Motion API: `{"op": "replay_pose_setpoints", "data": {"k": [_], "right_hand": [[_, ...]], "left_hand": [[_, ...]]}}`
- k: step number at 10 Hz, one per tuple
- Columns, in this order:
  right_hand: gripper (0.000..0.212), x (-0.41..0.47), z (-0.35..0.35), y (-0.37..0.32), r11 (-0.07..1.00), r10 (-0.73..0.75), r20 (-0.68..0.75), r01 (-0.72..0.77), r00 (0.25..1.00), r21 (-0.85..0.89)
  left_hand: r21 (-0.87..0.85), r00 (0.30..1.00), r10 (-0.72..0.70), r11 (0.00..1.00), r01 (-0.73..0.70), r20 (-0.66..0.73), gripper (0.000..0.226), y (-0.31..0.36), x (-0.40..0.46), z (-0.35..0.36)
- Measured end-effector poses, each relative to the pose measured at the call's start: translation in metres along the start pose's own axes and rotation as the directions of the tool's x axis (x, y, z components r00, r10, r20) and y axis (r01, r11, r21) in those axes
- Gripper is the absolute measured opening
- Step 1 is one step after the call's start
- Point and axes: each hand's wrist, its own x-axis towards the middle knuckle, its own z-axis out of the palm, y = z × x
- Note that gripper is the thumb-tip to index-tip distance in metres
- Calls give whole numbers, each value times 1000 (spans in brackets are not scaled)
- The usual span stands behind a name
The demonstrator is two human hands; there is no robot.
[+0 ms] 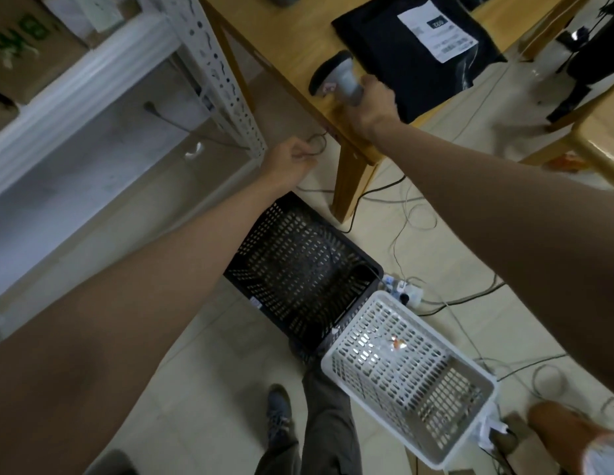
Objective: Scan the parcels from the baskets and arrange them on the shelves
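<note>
My right hand (pixel 374 104) grips the handle of a grey barcode scanner (pixel 336 78) over the corner of the wooden table (pixel 298 46). A black parcel (pixel 415 53) with a white label (pixel 435 29) lies flat on that table, just right of the scanner. My left hand (pixel 291 159) pinches the scanner's thin cable (pixel 317 145) below the table edge, beside the shelf post. On the floor stand a black basket (pixel 298 265) and a white basket (pixel 408 375), and I see no parcel in either.
A white metal shelf unit (pixel 93 97) fills the left, with cardboard boxes (pixel 21 46) on its upper level. Cables and a power strip (pixel 405 289) lie on the tiled floor. A second wooden table (pixel 600 132) stands at the right. My legs and shoes show below.
</note>
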Motion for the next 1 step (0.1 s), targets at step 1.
{"op": "replay_pose_setpoints", "data": {"k": [1], "right_hand": [[64,-15,-7,-5,997,-39,-22,38,999,-74]], "left_hand": [[46,1000,-4,999,5,-10,20,5,-9,-16]]}}
